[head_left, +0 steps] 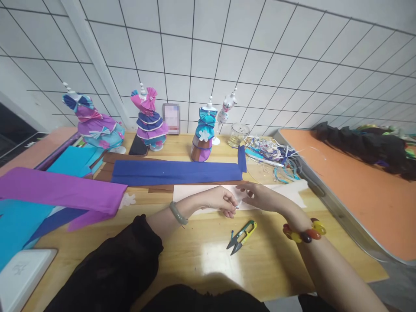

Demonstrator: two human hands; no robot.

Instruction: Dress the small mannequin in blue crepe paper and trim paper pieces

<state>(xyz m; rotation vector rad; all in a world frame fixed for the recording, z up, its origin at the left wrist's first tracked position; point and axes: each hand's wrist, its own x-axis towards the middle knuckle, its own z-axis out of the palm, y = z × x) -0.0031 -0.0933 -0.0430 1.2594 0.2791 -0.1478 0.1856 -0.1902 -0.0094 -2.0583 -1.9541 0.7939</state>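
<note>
Left hand (225, 202) tight on a tiny shiny bit (237, 207), right hand (256, 196) half-open nearby

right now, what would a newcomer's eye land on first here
Probably the three bright dresses standing along the back of the table, from the left to the middle. Next, the purple cloth spread at the left, and the snips lying on the near side of the left hand and right hand.

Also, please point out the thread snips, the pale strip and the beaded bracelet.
Thread snips (246, 236): head view, on the yellow handle.
Pale strip (191, 190): head view, on its left part.
Beaded bracelet (313, 234): head view, on a reddish bead.
</note>
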